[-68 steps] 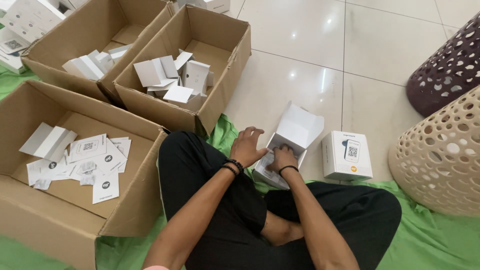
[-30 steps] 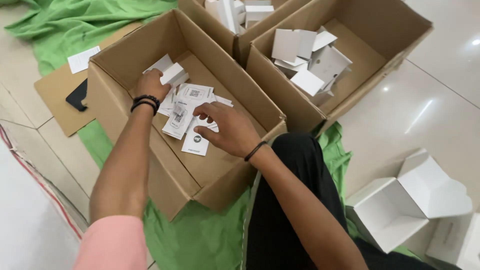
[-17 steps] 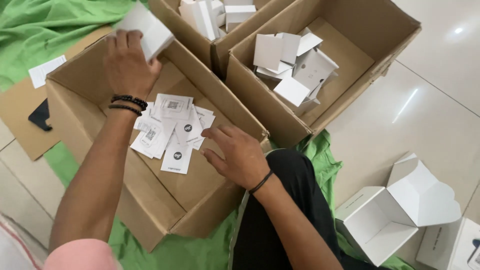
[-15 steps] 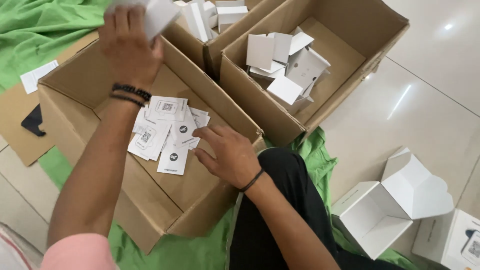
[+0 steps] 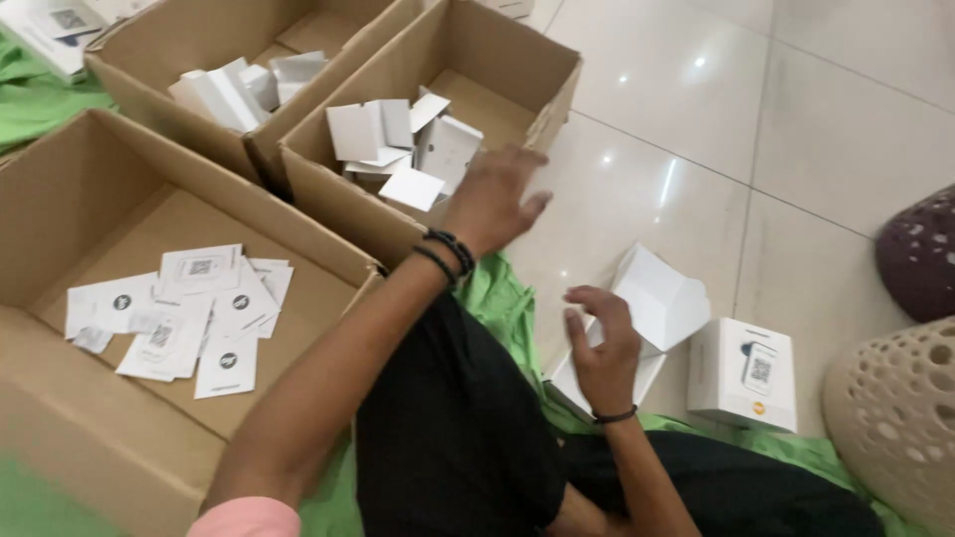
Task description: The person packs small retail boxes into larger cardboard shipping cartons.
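While the left hand (image 5: 494, 199) hovers spread and empty beside a cardboard carton (image 5: 438, 129), the right hand (image 5: 600, 348), loosely open, touches an opened white box (image 5: 657, 298) lying lengthwise, flap up, pointing away from the person.

Just one view here, a camera on the person's head, tilted steeply down at their lap and the tiled floor (image 5: 816, 129) in front. It sits close, so the forearms run in from the bottom edge, left hand (image 5: 492, 199) higher in frame and right hand (image 5: 602, 348) lower. The frame is turned a bit, so the floor joints slant. Cardboard boxes (image 5: 328, 189) fill the left, woven baskets (image 5: 895, 418) get cut off at the right edge.
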